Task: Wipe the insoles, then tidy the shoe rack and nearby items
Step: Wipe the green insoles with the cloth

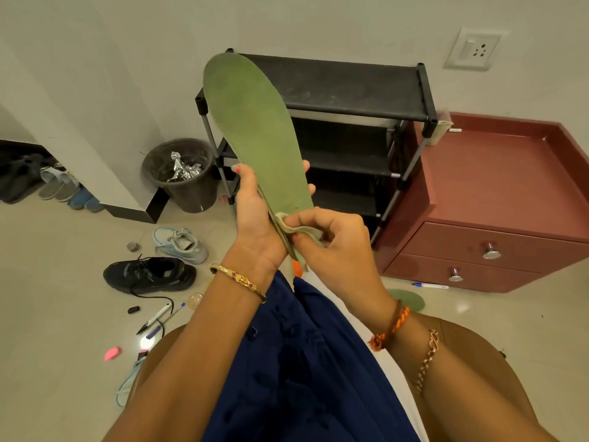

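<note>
We grip the green insole (255,129) at its lower third with the left hand (255,215), long axis running up and away from that grip, while the right hand (331,237) pinches the cloth (296,229) against the heel end just below, nearer the unwiped length above.

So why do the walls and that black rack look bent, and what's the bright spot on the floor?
Head view: the wide-angle lens bows straight lines, so the rack and socket lean. Light is soft and even, with faint shadows. A small glare patch sits on the glossy floor near the pens. The insole and both hands, left and right, look sharp.
</note>
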